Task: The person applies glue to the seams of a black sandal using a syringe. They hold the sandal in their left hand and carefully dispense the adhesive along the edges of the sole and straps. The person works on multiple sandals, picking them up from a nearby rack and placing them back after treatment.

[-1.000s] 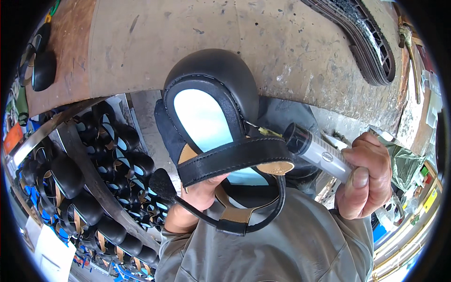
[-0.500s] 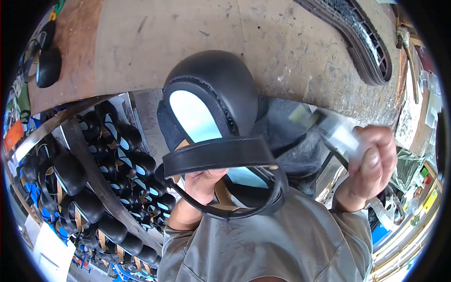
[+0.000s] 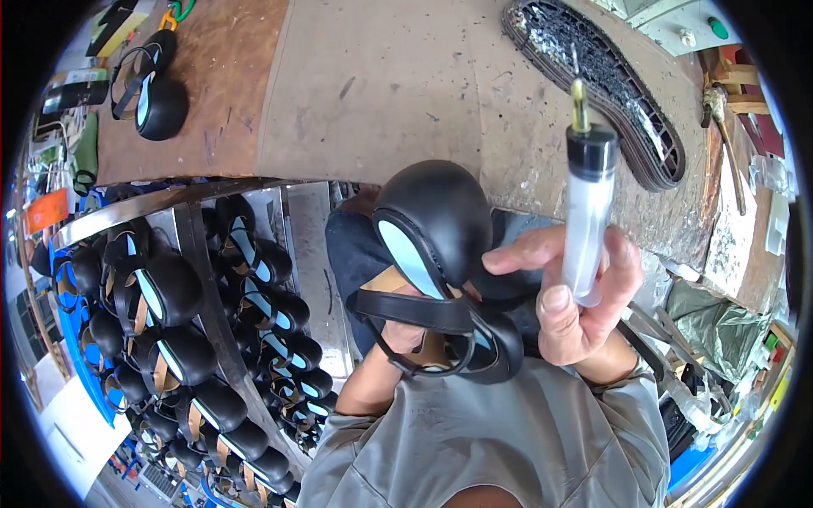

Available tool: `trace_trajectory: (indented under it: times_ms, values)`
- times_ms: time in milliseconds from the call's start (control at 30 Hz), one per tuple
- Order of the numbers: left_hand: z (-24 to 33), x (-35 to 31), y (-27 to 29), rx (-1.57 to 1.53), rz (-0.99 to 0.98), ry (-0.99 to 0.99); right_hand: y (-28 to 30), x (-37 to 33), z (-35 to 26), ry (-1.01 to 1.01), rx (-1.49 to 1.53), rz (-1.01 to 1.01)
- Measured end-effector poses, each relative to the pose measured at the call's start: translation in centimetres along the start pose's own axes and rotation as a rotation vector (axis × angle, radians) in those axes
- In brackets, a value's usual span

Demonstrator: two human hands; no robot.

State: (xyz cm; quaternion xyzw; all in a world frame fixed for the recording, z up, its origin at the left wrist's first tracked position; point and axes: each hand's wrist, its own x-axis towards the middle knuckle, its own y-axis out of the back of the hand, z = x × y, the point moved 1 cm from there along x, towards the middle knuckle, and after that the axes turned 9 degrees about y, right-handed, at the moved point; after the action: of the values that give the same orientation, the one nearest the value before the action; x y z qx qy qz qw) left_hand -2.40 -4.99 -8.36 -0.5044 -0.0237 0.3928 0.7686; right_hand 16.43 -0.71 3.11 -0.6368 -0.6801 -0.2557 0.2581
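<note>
My left hand [image 3: 404,335] grips a black sandal [image 3: 442,207] above my lap; its strap partly hides the fingers. The rounded toe points away from me, and a light blue insole [image 3: 406,254] shows inside, with a tan lining by the straps. To the right of the sandal, my right hand [image 3: 576,334] holds a needle-tipped applicator bottle [image 3: 586,224] upright between thumb and fingers. The bottle is clear plastic with a black cap and a yellow nozzle. Its needle points up and away from the sandal, and my index finger reaches toward the toe.
The worn worktable [image 3: 373,102] spans the far side. A dark shoe sole [image 3: 639,140] lies on its right, beside a hammer [image 3: 720,110]. Another pair of black sandals [image 3: 161,108] rests at far left. Metal racks [image 3: 199,271] with many similar sandals stand on my left.
The sandal has moved lower and away from the camera. My right hand has swung inward, bringing the bottle upright with its needle up. The whole view has shifted.
</note>
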Motion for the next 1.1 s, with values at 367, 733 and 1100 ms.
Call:
trace_trajectory:
  times_ms: [367, 733, 1100]
  values:
    - [-0.7, 0.0, -0.6, -0.043, 0.169, 0.006, -0.7, -0.2, 1.2, 0.068, -0.039, -0.244]
    - [-0.8, -0.3, 0.5, 0.319, 0.118, -0.169, -0.3, -1.2, -0.8, 0.082, -0.307, -0.252]
    - [0.8, -2.1, -2.9, 0.165, -0.123, -0.235, 10.5, 1.0, -0.2, -0.106, -0.815, 0.154]
